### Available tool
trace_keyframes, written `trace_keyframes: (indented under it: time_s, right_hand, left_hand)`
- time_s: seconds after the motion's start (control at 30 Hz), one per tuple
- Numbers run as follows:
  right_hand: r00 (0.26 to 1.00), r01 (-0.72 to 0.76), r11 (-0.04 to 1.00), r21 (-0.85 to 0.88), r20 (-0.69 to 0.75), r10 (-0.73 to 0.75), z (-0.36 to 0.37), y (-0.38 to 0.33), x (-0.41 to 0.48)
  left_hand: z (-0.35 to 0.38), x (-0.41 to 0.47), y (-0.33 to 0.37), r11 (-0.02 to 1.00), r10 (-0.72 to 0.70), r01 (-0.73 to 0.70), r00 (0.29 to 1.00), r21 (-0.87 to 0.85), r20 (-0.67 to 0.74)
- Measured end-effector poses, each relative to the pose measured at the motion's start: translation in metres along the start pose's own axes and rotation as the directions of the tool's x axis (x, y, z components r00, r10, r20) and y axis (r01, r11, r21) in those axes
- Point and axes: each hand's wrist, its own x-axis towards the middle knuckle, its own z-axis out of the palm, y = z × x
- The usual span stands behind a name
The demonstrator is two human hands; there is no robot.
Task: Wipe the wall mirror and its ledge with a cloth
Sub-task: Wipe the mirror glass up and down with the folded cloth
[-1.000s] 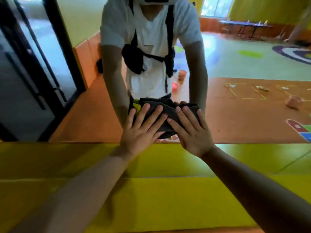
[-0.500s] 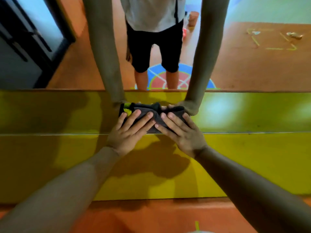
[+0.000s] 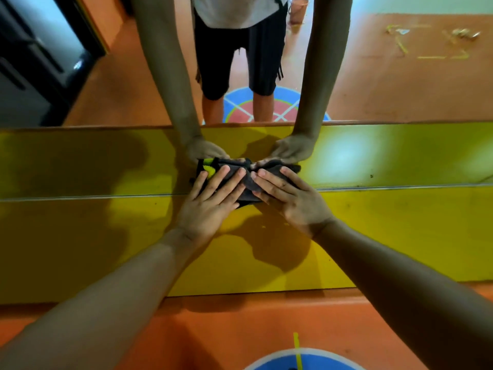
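Note:
A folded dark grey cloth point(image 3: 246, 182) with a yellow patch lies against the bottom of the wall mirror point(image 3: 373, 89), just above the seam where the glass meets the yellow ledge point(image 3: 400, 231). My left hand point(image 3: 210, 201) presses flat on the cloth's left half with straight fingers. My right hand point(image 3: 288, 194) presses its right half the same way. The mirror reflects both hands, my arms and legs, and the ledge. The lower part of the cloth is hidden under my hands.
Orange floor point(image 3: 240, 324) runs below the ledge, with a blue painted circle point(image 3: 301, 360) at the bottom edge. In the mirror's left side a dark door frame point(image 3: 40, 62) is reflected, and an orange bucket point(image 3: 297, 10) stands behind me in the reflection.
Both hands have slid the cloth down the mirror from mid-glass to its bottom edge. My head has tilted down, so the ledge and floor now fill the lower view.

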Motion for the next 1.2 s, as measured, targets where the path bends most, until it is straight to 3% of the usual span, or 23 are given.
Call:
trace_keyframes:
  time_s: [0.17, 0.33, 0.53, 0.77, 1.0, 1.2]
  right_hand:
    - [0.999, -0.038, 0.999, 0.007, -0.038, 0.039, -0.041, 0.024, 0.020]
    - [0.993, -0.033, 0.999, 0.003, -0.111, 0.033, -0.112, 0.059, 0.063]
    - [0.976, -0.051, 0.993, -0.102, -0.216, 0.028, -0.219, 0.114, 0.139]
    - [0.938, -0.121, 0.978, -0.172, -0.342, 0.056, -0.354, 0.183, 0.234]
    - [0.876, -0.157, 0.961, -0.229, -0.481, 0.028, -0.455, 0.246, 0.297]
    - [0.816, -0.232, 0.949, -0.213, -0.573, 0.071, -0.538, 0.298, 0.351]
  left_hand:
    - [-0.036, 0.032, -0.006, 0.996, -0.091, 0.091, 0.996, -0.018, -0.016]
    - [-0.106, 0.083, -0.051, 0.998, -0.057, 0.056, 0.998, -0.020, -0.041]
    - [-0.213, 0.166, -0.127, 0.999, -0.041, 0.043, 0.982, 0.011, -0.182]
    - [-0.341, 0.275, -0.201, 0.987, -0.068, 0.113, 0.938, 0.115, -0.341]
    - [-0.433, 0.363, -0.256, 0.961, 0.000, 0.130, 0.883, 0.243, -0.470]
    - [-0.517, 0.443, -0.296, 0.964, 0.020, 0.127, 0.842, 0.235, -0.539]
